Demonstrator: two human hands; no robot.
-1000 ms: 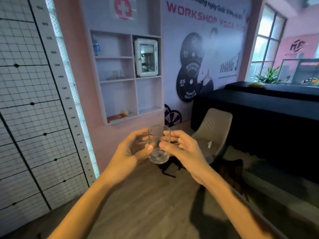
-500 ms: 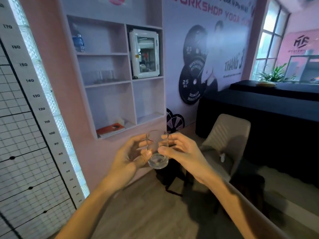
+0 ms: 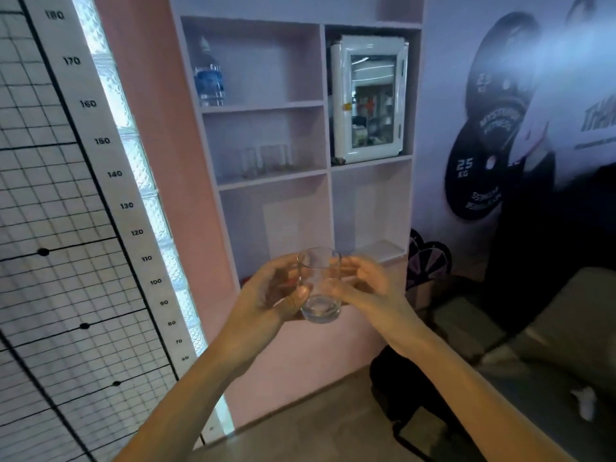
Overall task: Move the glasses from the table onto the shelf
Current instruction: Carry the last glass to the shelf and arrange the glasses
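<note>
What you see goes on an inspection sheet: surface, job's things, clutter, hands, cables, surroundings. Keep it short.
Surface: shelf, pale open compartments; table not in view.
Job's things: glass, clear, upright, held in front of the shelf, not yet on it; shelved glasses in the middle left compartment, blurred.
Clutter: water bottle in the top left compartment; white cabinet top right.
Hands: left hand and right hand both grip the glass's sides.
Cables: nothing seen.
Surroundings: height chart left; weight-plate poster and chair right.

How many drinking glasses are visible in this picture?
1 for certain: the glass held between left hand and right hand. More glasses stand blurred on the shelf, too unclear to count.
</note>
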